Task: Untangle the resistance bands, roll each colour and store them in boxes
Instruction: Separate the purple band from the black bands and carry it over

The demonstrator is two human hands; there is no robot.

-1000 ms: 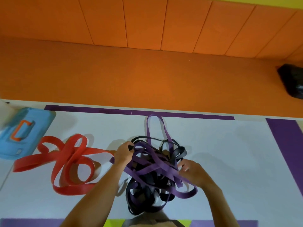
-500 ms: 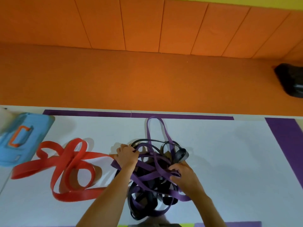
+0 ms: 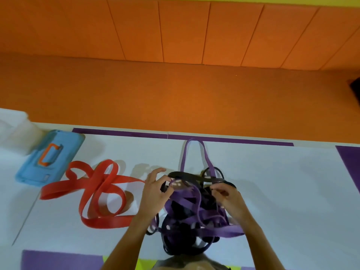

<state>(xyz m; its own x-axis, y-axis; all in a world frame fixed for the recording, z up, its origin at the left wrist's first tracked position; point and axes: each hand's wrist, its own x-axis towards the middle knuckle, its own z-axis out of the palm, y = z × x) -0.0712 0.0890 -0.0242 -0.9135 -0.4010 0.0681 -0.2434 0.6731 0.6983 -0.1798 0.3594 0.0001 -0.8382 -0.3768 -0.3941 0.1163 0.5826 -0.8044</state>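
A tangle of purple bands (image 3: 196, 209) and black bands (image 3: 187, 175) lies on the white mat in front of me. One purple loop (image 3: 192, 152) sticks out toward the far edge. My left hand (image 3: 153, 191) pinches a black band at the tangle's left side. My right hand (image 3: 228, 197) pinches a strand on the right, and a black band is stretched between both hands. A red band (image 3: 101, 191) lies loose in loops on the mat to the left, apart from the tangle.
A blue box lid (image 3: 48, 158) with an orange handle lies at the far left beside a translucent box (image 3: 13, 131). The white mat (image 3: 282, 191) has purple borders. An orange padded floor and wall rise behind. A dark object (image 3: 355, 88) sits at the far right edge.
Both hands have lifted from inside the tangle to its top and drawn a black band taut between them. The red band has not moved.
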